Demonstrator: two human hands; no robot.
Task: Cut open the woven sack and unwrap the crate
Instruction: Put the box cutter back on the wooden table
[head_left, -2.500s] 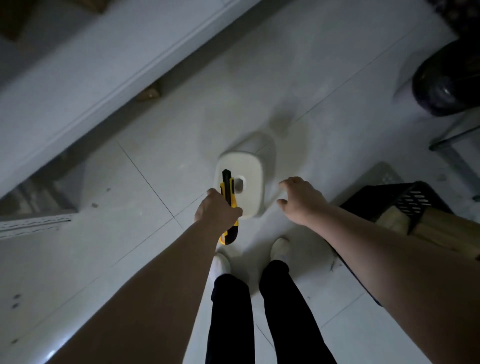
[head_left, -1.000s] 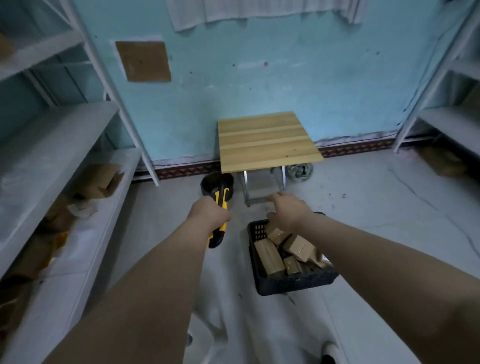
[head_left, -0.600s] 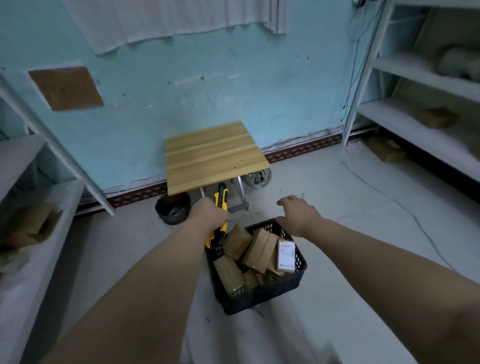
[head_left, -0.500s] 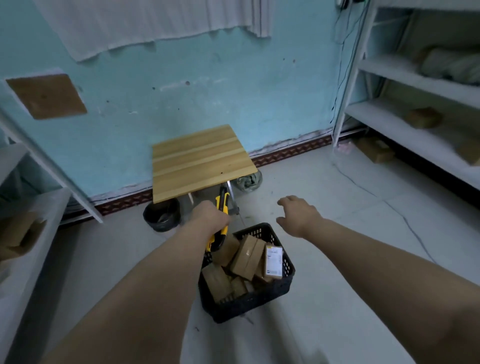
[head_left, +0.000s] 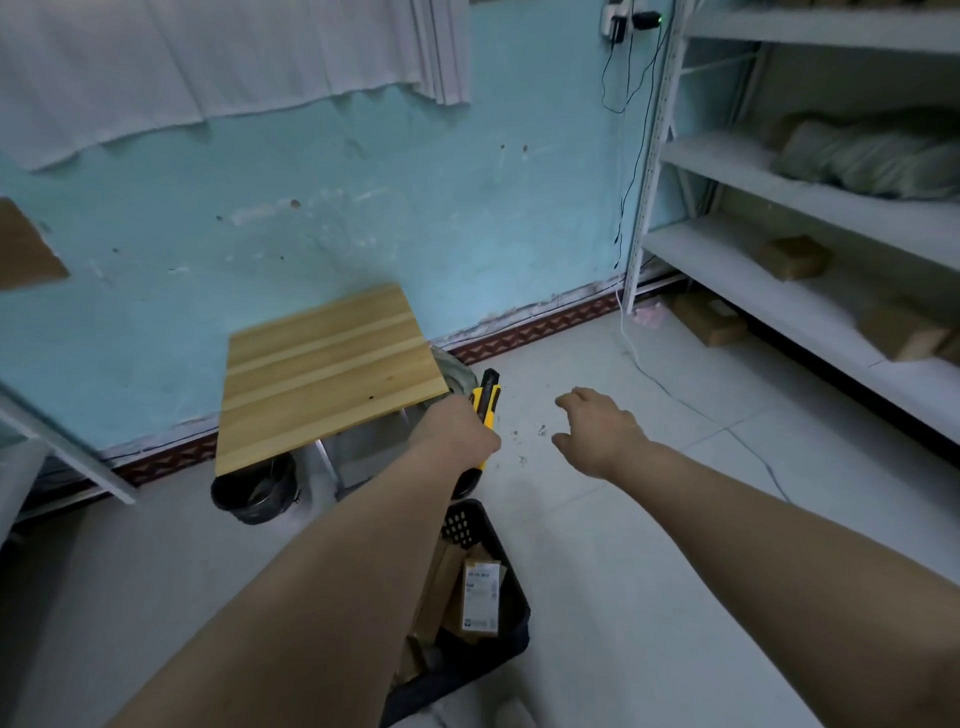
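Head view: black crate (head_left: 460, 526) of brown boxes (head_left: 480, 597); left fingers (head_left: 490, 443) around yellow knife (head_left: 488, 396), right fingers (head_left: 569, 400) apart.

Both arms extended forward. Grip: left hand (head_left: 457, 434) fisted round utility knife (head_left: 487, 394); right hand (head_left: 597, 431) palm down, fingers loosely curled, empty.

The left hand (head_left: 457, 436) grips a yellow and black cutting knife (head_left: 487, 397), and the knife's tip points away from the person. The right hand (head_left: 597, 431) is just beside it, fingers loose, holding nothing. Below the left hand sits a black plastic crate (head_left: 514, 597) with brown cardboard boxes (head_left: 482, 597) inside. Left of that hand is a square wooden surface (head_left: 327, 374), with a round black bucket (head_left: 254, 491) under its near edge.
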